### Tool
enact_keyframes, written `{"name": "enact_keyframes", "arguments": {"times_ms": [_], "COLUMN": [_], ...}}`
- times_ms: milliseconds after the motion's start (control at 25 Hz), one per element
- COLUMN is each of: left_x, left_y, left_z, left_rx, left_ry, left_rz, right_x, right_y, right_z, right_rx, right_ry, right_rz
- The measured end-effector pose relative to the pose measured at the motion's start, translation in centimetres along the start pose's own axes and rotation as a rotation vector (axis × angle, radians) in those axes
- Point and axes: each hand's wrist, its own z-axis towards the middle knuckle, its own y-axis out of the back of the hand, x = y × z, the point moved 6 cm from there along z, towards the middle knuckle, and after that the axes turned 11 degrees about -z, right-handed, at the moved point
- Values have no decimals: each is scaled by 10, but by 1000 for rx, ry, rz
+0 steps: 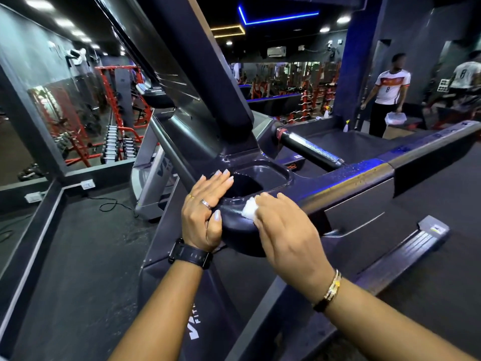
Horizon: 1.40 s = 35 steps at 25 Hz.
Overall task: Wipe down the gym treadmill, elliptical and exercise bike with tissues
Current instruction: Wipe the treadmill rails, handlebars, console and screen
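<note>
A dim gym with red racks and mirrored walls surrounds the treadmill. The left hand rests on its cup holder rim, fingers straight and relaxed, thumb against the front wall. Just beside it, the right hand has its fingers curled over a wadded white tissue, pressing it onto the near rim.

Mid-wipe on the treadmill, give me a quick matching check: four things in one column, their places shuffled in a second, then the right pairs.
Things
1. left hand
2. tissue
3. dumbbell rack
4. person in white jersey

Places
A. standing far right, in the background
B. under the fingers of the right hand
C. resting on the cup holder rim
D. far left, beside the red racks

Pairs: 1-C, 2-B, 3-D, 4-A
</note>
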Motion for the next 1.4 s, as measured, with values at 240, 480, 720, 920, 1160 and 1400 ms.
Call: {"name": "enact_keyframes", "arguments": {"times_ms": [240, 480, 720, 920, 1160, 1400], "left_x": [-5, -5, -12, -46, -55, -63], "left_y": [-1, 1, 1, -16, -22, -25], "left_z": [5, 2, 4, 2, 5, 4], "left_rx": [-31, -3, 67, 178, 288, 237], "left_ry": [-6, 2, 111, 192, 192, 152], "left_rz": [-1, 47, 94, 366, 454, 408], "right_x": [-65, 23, 21, -47, -40, -24], "right_y": [2, -20, -36, -20, 0, -2], "right_z": [6, -3, -44, -53, 2, -25], "right_rx": [79, -32, -124, -9, -23, -96], "right_ry": [-218, -104, 178, -280, -340, -41], "right_rz": [-42, -193, -548, -334, -22, -6]}}
